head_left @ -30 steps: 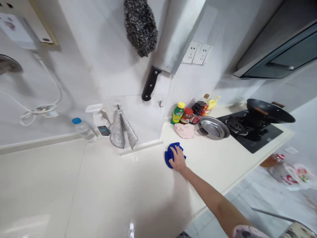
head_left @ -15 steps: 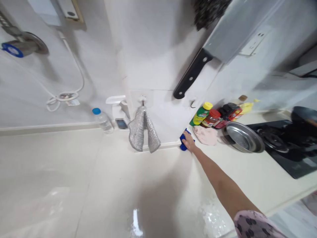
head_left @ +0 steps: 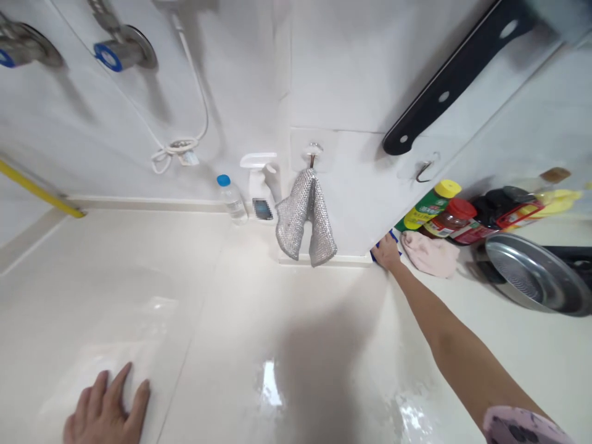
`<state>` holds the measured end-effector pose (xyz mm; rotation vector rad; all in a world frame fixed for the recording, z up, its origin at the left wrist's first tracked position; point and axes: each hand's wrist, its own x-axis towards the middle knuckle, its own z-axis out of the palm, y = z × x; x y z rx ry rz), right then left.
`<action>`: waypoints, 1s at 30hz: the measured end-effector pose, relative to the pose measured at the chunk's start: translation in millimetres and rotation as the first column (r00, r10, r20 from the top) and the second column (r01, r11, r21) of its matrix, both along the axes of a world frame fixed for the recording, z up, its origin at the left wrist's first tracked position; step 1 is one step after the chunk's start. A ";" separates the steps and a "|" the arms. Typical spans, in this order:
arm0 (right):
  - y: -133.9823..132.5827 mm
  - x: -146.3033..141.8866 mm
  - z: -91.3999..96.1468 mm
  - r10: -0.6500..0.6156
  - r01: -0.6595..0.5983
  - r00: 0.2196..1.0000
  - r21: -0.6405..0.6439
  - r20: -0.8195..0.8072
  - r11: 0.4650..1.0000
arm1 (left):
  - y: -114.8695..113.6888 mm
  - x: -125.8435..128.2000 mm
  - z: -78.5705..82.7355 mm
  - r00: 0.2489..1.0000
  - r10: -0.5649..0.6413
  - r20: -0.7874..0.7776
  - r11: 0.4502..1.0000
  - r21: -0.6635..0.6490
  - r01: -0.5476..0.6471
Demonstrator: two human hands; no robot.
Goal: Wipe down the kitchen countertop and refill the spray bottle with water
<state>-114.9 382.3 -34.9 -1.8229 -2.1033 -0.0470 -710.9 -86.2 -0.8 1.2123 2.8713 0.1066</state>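
Observation:
At the lower left, my left hand (head_left: 105, 407) rests on the pale countertop (head_left: 222, 345) with its fingers spread and nothing in it. My right arm reaches far across to the wall corner, where my right hand (head_left: 387, 251) presses a blue cloth (head_left: 394, 237) against the counter. Most of that cloth is hidden under the fingers and behind the wall's edge. Just right of the hand lies a crumpled pale pink cloth (head_left: 430, 254). A silver mesh cloth (head_left: 305, 213) hangs from a hook to the left of the hand.
A clear bottle with a blue cap (head_left: 232, 200) and a white spray bottle (head_left: 259, 185) stand by the back wall. A large knife (head_left: 456, 80) hangs on the wall. To the right are a green bottle (head_left: 428, 206), a red-lidded jar (head_left: 451, 217) and a steel pan (head_left: 531, 271). Wet patches shine on the counter.
My left hand has come into view at the lower left. The view has shifted left and closer, and my right hand has moved the blue cloth deeper into the corner.

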 end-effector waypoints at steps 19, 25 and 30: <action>-250.8 -85.9 -24.4 -0.083 0.090 0.991 0.063 -0.107 0.994 | -7.1 26.7 4.5 0.999 0.027 -0.047 0.996 0.081 -0.023; -262.5 -192.8 16.1 -0.081 0.071 0.996 -0.184 -0.049 0.980 | -9.6 25.1 -1.8 0.999 0.001 -0.048 0.993 0.115 0.005; -270.1 -287.1 38.1 0.086 -0.097 0.995 -0.277 -0.053 0.956 | -11.4 22.8 -0.3 0.999 -0.020 -0.035 0.993 0.115 0.024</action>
